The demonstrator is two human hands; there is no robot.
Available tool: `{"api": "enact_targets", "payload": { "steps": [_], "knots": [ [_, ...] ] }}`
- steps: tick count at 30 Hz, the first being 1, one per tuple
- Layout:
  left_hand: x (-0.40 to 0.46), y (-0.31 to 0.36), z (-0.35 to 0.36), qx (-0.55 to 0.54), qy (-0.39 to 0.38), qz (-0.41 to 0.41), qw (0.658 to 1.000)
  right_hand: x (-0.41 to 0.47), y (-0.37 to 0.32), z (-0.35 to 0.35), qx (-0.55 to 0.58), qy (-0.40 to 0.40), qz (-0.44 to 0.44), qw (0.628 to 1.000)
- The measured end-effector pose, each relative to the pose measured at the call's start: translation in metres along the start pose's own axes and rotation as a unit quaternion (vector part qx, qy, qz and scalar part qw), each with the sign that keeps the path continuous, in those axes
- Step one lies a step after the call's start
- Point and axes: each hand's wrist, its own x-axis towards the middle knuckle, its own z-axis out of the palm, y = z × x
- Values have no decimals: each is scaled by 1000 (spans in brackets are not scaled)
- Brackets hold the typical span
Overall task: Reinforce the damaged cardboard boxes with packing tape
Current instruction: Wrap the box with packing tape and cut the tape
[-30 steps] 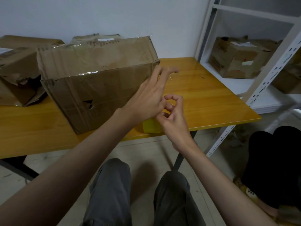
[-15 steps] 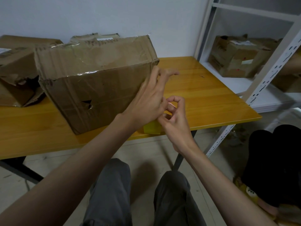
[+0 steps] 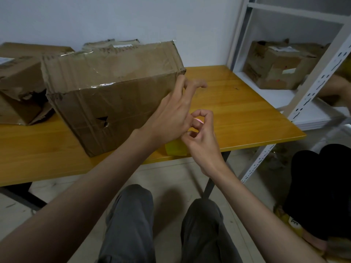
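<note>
A crumpled cardboard box [image 3: 114, 95] lies on the wooden table [image 3: 237, 118]. It has glossy tape along its top edge and a torn hole in its front face. My left hand [image 3: 171, 118] is at the box's right end, its upper fingers spread past the corner. Under its palm a yellow tape roll [image 3: 175, 149] hangs at the table's front edge; the hand seems to hold it, thumb hidden. My right hand [image 3: 201, 135] is against the left hand, thumb and forefinger pinching at the tape.
Two more battered boxes [image 3: 20, 82] stand at the table's back left. A white metal shelf [image 3: 313, 88] on the right holds another damaged box [image 3: 277, 65]. A second person's dark legs [image 3: 322, 186] are at the lower right. My knees are under the table edge.
Both hands stay together at the box's right end; the right hand's fingers have shifted slightly while picking at the tape. The box has not moved.
</note>
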Motion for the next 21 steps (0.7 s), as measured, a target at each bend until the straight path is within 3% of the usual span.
{"api": "enact_targets", "payload": {
  "steps": [21],
  "knots": [
    [-3, -6, -2, -4, -1, 5, 1000, 2, -2, 5, -21, -7, -13, 1000]
  ]
}}
